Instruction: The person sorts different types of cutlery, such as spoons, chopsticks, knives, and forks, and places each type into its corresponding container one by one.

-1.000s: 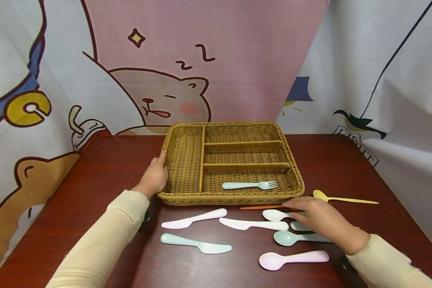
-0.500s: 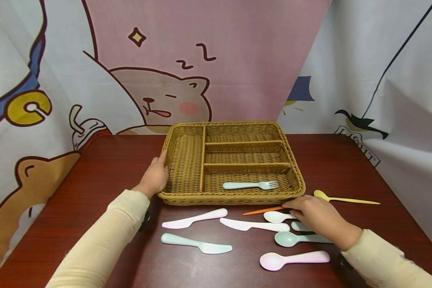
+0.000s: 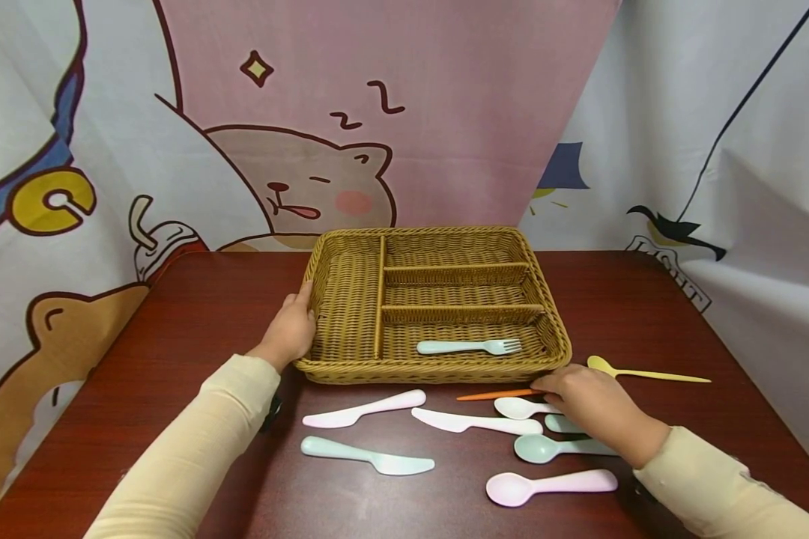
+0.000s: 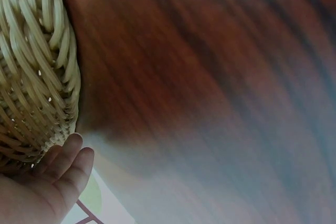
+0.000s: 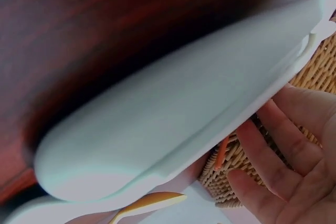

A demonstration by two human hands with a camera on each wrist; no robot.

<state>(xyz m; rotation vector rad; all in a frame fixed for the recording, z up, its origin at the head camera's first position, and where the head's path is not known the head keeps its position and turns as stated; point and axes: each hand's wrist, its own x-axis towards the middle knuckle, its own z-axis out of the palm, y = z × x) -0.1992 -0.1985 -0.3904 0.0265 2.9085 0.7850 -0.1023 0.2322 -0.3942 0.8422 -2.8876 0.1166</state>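
In the head view my left hand (image 3: 290, 329) rests against the left side of a divided wicker basket (image 3: 404, 372); in the left wrist view its fingers (image 4: 71, 163) lie extended along the woven outer wall. My right hand (image 3: 596, 404) is low before the basket's front right corner, its fingertips pinching a thin orange utensil (image 3: 492, 394). The utensil's right end is hidden by the hand, so its kind is unclear. A white spoon (image 3: 515, 407) and a pale green spoon (image 3: 539, 448) lie partly under this hand. One pale green fork (image 3: 461, 347) lies in the basket's front right compartment.
Two pink-white knives, one a pink knife (image 3: 364, 410) and one a whiter knife (image 3: 472, 421), lie before the basket. Nearer are a pale green knife (image 3: 367, 455) and a pink spoon (image 3: 553, 485). A yellow spoon (image 3: 647, 373) lies at right. A printed curtain (image 3: 472, 112) hangs behind the table.
The orange utensil's left end has swung slightly toward me, away from the basket's front wall, as my right hand shifted a little. The left hand and basket stay put.
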